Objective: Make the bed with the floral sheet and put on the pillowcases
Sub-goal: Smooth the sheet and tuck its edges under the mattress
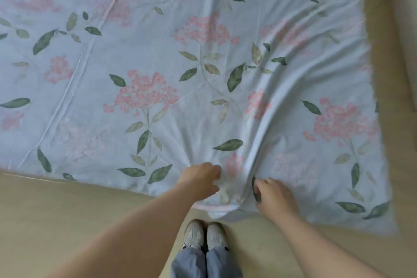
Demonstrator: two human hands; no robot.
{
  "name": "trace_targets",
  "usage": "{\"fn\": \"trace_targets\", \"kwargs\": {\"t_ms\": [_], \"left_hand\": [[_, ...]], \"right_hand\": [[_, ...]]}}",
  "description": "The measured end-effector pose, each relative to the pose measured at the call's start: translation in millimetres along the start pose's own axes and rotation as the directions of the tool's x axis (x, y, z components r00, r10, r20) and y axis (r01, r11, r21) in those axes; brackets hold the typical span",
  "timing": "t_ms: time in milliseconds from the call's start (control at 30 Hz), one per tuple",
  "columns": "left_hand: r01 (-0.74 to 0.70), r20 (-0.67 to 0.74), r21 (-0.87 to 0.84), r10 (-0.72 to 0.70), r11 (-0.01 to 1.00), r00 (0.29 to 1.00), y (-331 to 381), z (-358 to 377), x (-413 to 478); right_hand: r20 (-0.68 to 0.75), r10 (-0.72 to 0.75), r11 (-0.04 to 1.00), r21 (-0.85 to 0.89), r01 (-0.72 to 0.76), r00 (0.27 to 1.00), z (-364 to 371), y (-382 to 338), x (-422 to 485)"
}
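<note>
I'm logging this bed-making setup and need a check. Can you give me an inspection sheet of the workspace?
Surface: beige surface beside the sheet; bed or floor, cannot tell.
Job's things: floral sheet spread out, long raised fold running to the near edge; pillowcases not seen.
Clutter: nothing seen.
Grippers: left hand and right hand both grip the sheet's near edge.
Cables: nothing seen.
Surroundings: white shoes by the sheet's edge.

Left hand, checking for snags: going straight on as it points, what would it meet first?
The left hand grips the floral sheet; just ahead, probably its raised fold.
</note>
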State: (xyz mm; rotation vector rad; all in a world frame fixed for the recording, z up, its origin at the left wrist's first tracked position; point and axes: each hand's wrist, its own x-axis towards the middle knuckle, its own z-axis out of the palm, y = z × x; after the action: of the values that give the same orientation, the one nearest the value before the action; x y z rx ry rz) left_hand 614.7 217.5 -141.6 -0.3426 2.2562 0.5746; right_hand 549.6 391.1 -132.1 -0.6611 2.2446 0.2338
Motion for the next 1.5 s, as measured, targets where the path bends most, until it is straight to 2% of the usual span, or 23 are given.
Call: {"fn": "trace_targets", "kwargs": {"t_ms": [67,167,300,500,633,700,733,800,833,900,967,1033,1100,1133,1167,1233,1333,1500], "left_hand": [[-0.071,-0.11,-0.007,0.07,0.997,0.992,21,-1,2],[-0.256,-0.205,0.095,0.27,0.962,0.941,62,4,17],[-0.35,-0.155,0.251,0.394,0.902,0.906,113,20,41],[-0.148,-0.063,0.259,0.169,0.955,0.984,166,43,74],[-0.046,0.036,0.08,0.043,0.996,0.998,192,35,86],[-0.034,0.054,0.05,0.032,0.998,0.998,190,31,85],[-0.016,0.08,0.015,0.015,1.0,0.997,245,31,84],[-0.044,0.14,0.039,0.038,0.998,0.989,257,37,84],[-0.052,0.184,0.107,0.032,0.993,0.982,267,37,83],[-0.02,0.214,0.176,-0.019,0.984,0.977,274,35,87],[0.015,0.144,0.149,-0.037,0.989,0.989,285,31,88],[0.055,-0.013,0.064,-0.054,0.996,0.998,295,29,93],[0.029,-0.139,-0.021,-0.032,0.999,0.99,314,34,101],[0.0,-0.183,-0.068,-0.013,0.998,0.983,321,37,106],[-0.028,-0.202,-0.09,0.01,0.996,0.979,329,39,111],[-0.044,-0.226,-0.092,0.023,0.995,0.974,344,45,120],[-0.022,-0.266,-0.06,0.005,0.998,0.964,358,51,125],[-0.089,-0.241,0.092,0.109,0.992,0.964,370,52,127]], "right_hand": [[-0.057,0.091,0.996,-0.002,-0.091,0.994,1,24,-8],[-0.078,0.186,0.982,0.012,-0.186,0.979,2,56,-14],[-0.095,0.236,0.972,0.043,-0.232,0.967,5,98,-8],[-0.088,0.081,0.997,0.024,-0.079,0.993,16,148,17],[0.013,-0.061,0.997,0.047,0.061,0.998,8,171,23],[0.094,-0.063,0.996,0.066,0.057,0.994,6,171,29],[0.127,-0.072,0.995,0.071,0.064,0.989,-6,223,15],[0.216,-0.069,0.993,0.113,0.046,0.974,-5,234,15],[0.253,-0.086,0.984,0.176,0.041,0.964,-4,245,14],[0.23,-0.124,0.95,0.308,0.049,0.965,-1,260,7],[0.11,-0.048,0.883,0.469,-0.009,0.993,2,281,1],[-0.063,0.188,0.83,0.544,-0.124,0.98,2,302,1],[-0.073,0.418,0.74,0.606,-0.293,0.905,7,323,6],[-0.026,0.466,0.679,0.651,-0.339,0.884,6,328,9],[0.037,0.464,0.629,0.69,-0.359,0.885,4,330,13],[0.102,0.41,0.622,0.696,-0.36,0.906,11,333,21],[0.082,0.433,0.643,0.67,-0.371,0.898,16,343,20],[0.071,0.561,0.633,0.605,-0.483,0.825,18,368,6]]}}
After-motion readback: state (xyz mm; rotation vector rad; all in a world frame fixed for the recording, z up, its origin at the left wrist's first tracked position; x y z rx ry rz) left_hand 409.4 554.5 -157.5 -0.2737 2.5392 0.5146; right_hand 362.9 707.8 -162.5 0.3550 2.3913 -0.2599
